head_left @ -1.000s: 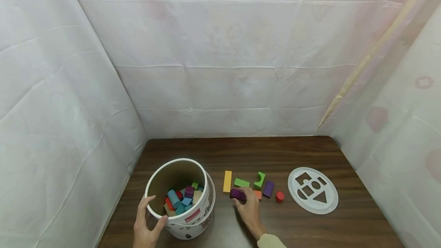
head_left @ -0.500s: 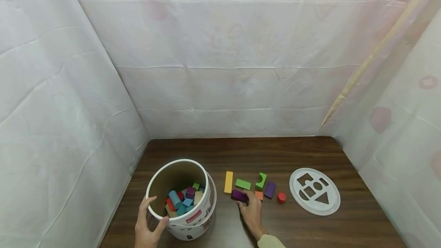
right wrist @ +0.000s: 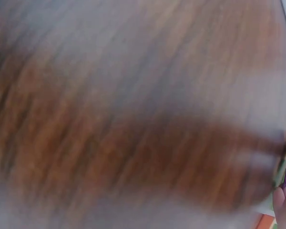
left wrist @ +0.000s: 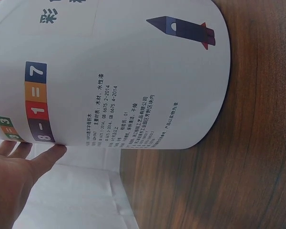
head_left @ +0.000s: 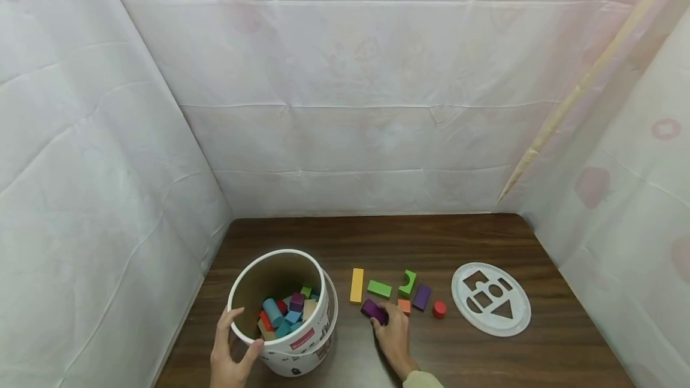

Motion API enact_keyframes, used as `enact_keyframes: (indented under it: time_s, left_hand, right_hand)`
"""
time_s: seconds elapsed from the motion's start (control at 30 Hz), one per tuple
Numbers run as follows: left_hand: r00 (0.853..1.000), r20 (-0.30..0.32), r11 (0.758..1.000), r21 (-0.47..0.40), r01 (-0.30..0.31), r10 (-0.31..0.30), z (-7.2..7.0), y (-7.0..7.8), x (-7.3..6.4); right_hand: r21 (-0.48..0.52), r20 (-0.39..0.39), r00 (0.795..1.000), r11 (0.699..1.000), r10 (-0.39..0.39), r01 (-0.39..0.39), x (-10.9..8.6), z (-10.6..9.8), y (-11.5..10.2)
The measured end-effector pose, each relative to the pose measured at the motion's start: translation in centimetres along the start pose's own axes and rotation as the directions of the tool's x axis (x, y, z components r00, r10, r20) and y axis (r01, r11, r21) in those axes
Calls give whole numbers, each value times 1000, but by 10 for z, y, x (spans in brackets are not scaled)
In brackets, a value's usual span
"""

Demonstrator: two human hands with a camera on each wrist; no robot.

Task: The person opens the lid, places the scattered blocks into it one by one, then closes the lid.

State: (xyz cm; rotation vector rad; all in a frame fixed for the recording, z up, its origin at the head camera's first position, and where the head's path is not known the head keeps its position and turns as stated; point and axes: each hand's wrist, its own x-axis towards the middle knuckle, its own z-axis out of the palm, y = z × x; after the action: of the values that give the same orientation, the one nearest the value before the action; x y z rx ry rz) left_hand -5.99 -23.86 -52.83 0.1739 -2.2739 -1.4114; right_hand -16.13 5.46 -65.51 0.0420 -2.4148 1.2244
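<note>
Purple block (head_left: pixel 371 308) — long axis aslant, far end leftward — near end pinched by right-hand fingers (head_left: pixel 389 308)

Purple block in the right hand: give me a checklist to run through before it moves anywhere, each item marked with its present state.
1. Right hand pinches the purple block: ok.
2. Purple block lifted off the table: cannot tell.
3. Left hand touching the bucket near its rim: ok.
4. Bucket mouth uncovered: ok; the white lid with cut-out shapes lies on the table.
5. Blocks inside sit below the bucket's rim: ok.
6. All loose blocks gathered: not ok; the yellow block and red cylinder, among others, lie on the table.
</note>
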Motion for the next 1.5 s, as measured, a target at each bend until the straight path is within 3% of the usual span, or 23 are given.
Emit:
enact_keyframes:
  time_s: [0.43,0.67,0.93,1.27,1.5]
  left_hand:
    - [1000,11,1000,0,17,-17,0,3,0]
    - [1000,15,1000,3,16,-16,0,2,0]
    - [1000,6,1000,8,9,-9,0,0,0]
    - [1000,8,1000,14,8,-8,-1,1,0]
    - [1000,6,1000,18,6,-6,-1,2,0]
  right_hand:
    - [60,-63,997,997,-53,56,10,-21,-24]
    - [112,-125,978,977,-165,179,17,-31,-46]
    - [155,-158,957,950,-245,269,27,-39,-69]
    - [139,-213,932,935,-294,327,34,-46,-85]
    - [125,-205,935,940,-290,318,39,-54,-105]
